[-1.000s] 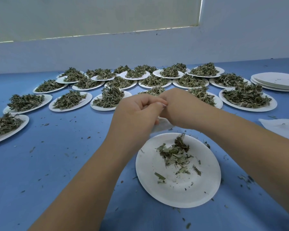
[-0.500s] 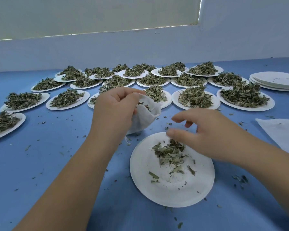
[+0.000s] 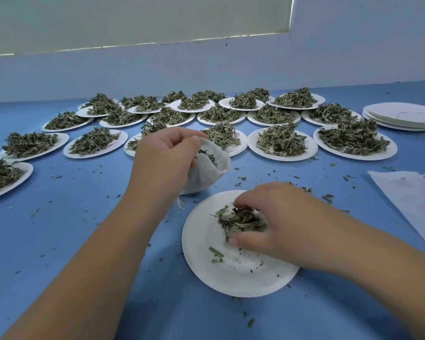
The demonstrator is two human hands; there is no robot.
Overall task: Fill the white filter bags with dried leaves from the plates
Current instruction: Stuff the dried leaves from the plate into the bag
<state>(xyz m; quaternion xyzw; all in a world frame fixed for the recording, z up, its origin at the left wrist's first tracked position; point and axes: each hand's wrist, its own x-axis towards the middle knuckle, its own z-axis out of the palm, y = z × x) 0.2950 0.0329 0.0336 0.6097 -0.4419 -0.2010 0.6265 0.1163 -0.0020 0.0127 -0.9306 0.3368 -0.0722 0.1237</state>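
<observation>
Blue tabletop [image 3: 84, 241], littered with leaf crumbs, carries everything. Nearest, a paper plate [image 3: 231, 278] holds a last small heap of leaves [image 3: 238, 220]. The right hand [image 3: 280, 224] lies on it, fingers and thumb curled round a pinch. These leaves look featherlight, brittle and loose, so a gathered fingertip scoop with a gentle squeeze should suit them; a hard one would likely crumble them.

At 11 o'clock from the plate, the left hand [image 3: 167, 163] grips the bag [image 3: 206, 175] by its rim, mouth gaping toward the plate, some leaves already inside. It looks soft and limp, so the rim is the place to hold it. A spare bag [image 3: 415, 200] lies flat at 3 o'clock.

Beyond, from 10 to 1 o'clock, heaped plates [image 3: 282, 143] stand in rows, with empty plates [image 3: 402, 116] stacked at 2, before a pale wall [image 3: 206, 65].
</observation>
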